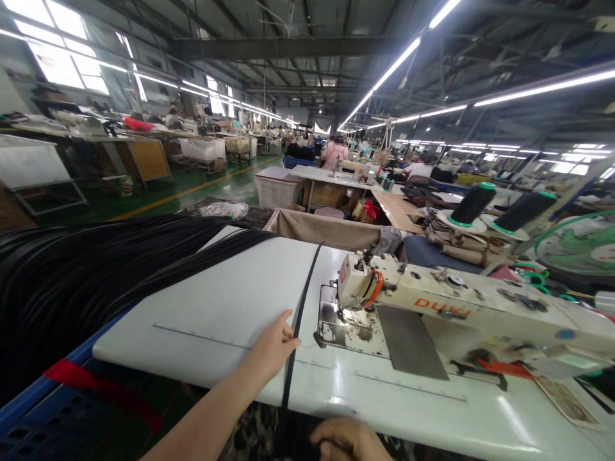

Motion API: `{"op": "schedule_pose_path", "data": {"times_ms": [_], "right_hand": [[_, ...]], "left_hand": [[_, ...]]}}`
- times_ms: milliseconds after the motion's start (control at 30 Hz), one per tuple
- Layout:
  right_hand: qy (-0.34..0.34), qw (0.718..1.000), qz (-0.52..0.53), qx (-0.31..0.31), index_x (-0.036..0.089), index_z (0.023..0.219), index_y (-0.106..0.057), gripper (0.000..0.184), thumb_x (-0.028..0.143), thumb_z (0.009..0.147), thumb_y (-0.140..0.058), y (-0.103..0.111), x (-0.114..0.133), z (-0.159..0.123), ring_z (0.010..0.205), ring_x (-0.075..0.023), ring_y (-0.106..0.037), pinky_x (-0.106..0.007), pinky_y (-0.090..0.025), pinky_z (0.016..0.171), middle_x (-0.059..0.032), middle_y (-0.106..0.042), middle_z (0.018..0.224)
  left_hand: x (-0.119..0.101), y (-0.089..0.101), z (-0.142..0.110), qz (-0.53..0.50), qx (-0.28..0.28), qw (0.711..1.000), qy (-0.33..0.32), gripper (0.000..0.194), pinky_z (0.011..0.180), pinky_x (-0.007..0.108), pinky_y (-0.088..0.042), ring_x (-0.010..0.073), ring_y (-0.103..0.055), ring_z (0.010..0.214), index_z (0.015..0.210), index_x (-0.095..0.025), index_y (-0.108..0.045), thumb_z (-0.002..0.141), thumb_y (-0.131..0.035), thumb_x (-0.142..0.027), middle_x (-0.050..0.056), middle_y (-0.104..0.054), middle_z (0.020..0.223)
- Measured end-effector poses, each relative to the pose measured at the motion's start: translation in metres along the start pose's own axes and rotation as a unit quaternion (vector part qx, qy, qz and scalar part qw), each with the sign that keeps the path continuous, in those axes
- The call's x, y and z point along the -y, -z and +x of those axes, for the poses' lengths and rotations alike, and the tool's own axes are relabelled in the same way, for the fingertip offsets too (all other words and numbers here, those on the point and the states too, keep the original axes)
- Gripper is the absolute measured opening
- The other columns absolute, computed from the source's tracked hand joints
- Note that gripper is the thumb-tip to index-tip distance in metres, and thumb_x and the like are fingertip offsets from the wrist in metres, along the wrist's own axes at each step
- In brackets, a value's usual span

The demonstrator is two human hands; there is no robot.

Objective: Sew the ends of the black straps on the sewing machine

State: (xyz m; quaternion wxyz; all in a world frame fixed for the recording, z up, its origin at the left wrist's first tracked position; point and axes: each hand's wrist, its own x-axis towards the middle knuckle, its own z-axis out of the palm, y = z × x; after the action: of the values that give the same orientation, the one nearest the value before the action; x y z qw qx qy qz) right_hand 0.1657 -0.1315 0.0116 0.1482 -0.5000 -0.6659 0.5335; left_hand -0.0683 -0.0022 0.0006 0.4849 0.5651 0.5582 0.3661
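A long narrow black strip lies across the white sewing table, runs past the left side of the sewing machine and drops over the front edge. My left hand is at the strip's left side, with its fingers apart and the thumb tip at the strip; whether it presses on it I cannot tell. Low in view, below the table edge, my right hand is curled beside dark material, and what its fingers hold is hidden. The white industrial sewing machine stands to the right, its needle area over a worn metal plate.
A thick bundle of black strips spills over a blue crate on the left. Behind the table stands a beige cloth-lined bin. Black thread cones and a green fan are at the right. Other workstations fill the hall.
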Motion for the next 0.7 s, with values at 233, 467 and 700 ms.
{"op": "schedule_pose_path", "data": {"times_ms": [233, 467, 700], "right_hand": [[0.021, 0.954, -0.024, -0.298, 0.023, 0.104, -0.078, 0.041, 0.057, 0.094, -0.057, 0.032, 0.007, -0.007, 0.081, -0.023, -0.07, -0.032, -0.057, 0.083, -0.0059, -0.076, 0.085], [0.014, 0.889, -0.099, -0.446, 0.02, 0.118, -0.073, 0.041, 0.041, 0.087, -0.055, 0.059, -0.02, -0.002, 0.097, -0.0253, -0.072, -0.039, -0.058, 0.094, -0.012, -0.075, 0.108], [0.034, 0.853, -0.173, -0.492, 0.019, 0.12, -0.069, 0.039, 0.033, 0.089, -0.051, 0.087, -0.037, 0.0, 0.097, -0.025, -0.07, -0.041, -0.058, 0.093, -0.0128, -0.07, 0.111]], "left_hand": [[-0.006, 0.0, 0.0, 0.207, -0.072, 0.959, -0.181, 0.039, 0.102, 0.046, -0.052, 0.0261, -0.064, 0.105, 0.129, -0.021, -0.063, 0.09, -0.062, -0.021, 0.012, -0.061, 0.126], [0.007, 0.019, -0.033, 0.282, -0.079, 0.919, -0.264, 0.027, 0.112, 0.049, -0.051, 0.0287, -0.061, 0.124, 0.123, -0.024, -0.068, 0.1, -0.053, -0.029, 0.011, -0.065, 0.129], [0.078, 0.056, -0.089, 0.407, -0.139, 0.842, -0.325, 0.039, 0.112, 0.038, -0.053, 0.0247, -0.063, 0.13, 0.138, -0.025, -0.061, 0.1, -0.051, -0.022, 0.008, -0.066, 0.142]]}}
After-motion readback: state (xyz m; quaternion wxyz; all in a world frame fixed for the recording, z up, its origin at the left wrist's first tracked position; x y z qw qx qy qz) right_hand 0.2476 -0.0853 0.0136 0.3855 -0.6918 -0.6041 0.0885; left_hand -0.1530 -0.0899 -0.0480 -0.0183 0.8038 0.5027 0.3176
